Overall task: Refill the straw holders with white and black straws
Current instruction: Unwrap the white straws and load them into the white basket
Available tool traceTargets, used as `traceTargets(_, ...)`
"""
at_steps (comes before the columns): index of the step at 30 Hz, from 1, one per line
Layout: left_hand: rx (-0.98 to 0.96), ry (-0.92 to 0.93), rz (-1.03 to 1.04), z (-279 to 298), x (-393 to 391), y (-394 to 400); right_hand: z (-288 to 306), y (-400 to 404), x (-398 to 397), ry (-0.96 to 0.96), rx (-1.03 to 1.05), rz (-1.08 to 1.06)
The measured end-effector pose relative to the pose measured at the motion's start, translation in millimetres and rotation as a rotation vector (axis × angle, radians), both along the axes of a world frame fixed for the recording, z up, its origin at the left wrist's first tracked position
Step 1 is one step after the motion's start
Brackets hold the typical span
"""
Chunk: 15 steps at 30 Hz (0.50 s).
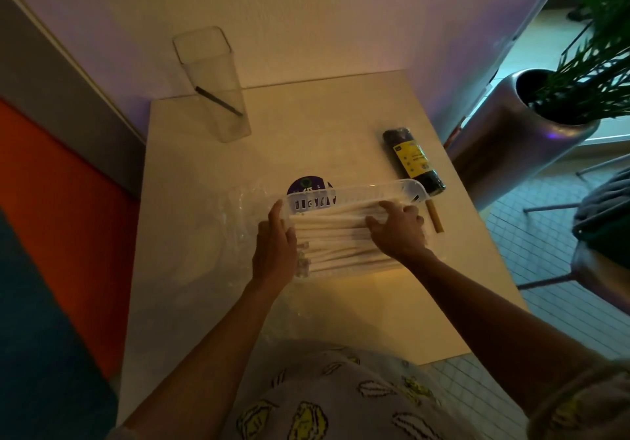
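A white slotted plastic tray [351, 190] lies across the middle of the table, filled with a bundle of white straws [337, 238]. My left hand [274, 245] holds the left end of the tray and bundle, thumb on the rim. My right hand [400, 230] lies on the straws near their right end, fingers curled over them. At the back left stands a tall clear holder [218, 98] with one black straw [218, 101] leaning inside it. A wrapped pack of black straws [414, 160] with a yellow label lies at the right.
Crumpled clear plastic wrap [245, 214] with a purple round label [306, 184] lies under and left of the tray. A tan stick [435, 216] rests by the tray's right end. The white table [191, 303] meets the wall; a metal planter [521, 139] stands to the right.
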<state>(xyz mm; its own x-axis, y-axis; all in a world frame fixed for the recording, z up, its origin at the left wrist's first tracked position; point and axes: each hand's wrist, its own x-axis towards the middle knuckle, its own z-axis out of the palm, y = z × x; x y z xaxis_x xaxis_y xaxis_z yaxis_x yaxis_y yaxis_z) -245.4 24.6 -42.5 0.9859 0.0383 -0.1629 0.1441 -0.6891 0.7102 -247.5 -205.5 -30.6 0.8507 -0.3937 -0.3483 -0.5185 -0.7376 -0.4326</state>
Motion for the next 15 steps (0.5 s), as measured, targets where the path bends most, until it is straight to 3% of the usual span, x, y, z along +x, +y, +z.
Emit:
traceTargets(4, 0.392, -0.308, -0.221, 7.4, 0.9, -3.2, -1.1, -7.6, 0.5, 0.055, -0.009, 0.194)
traceTargets(6, 0.530, -0.333, -0.372, 5.5, 6.0, -6.1, -1.3, -9.4, -0.2, 0.031, -0.019, 0.194)
traceTargets(9, 0.598, -0.233, -0.450, -3.3, 3.7, -10.3, 0.7, -9.2, -1.1, 0.009, 0.004, 0.176)
traceTargets(15, 0.634, -0.251, -0.414, -4.6, 0.9, -13.3, -2.9, -13.6, 7.8, -0.059, 0.063, 0.017)
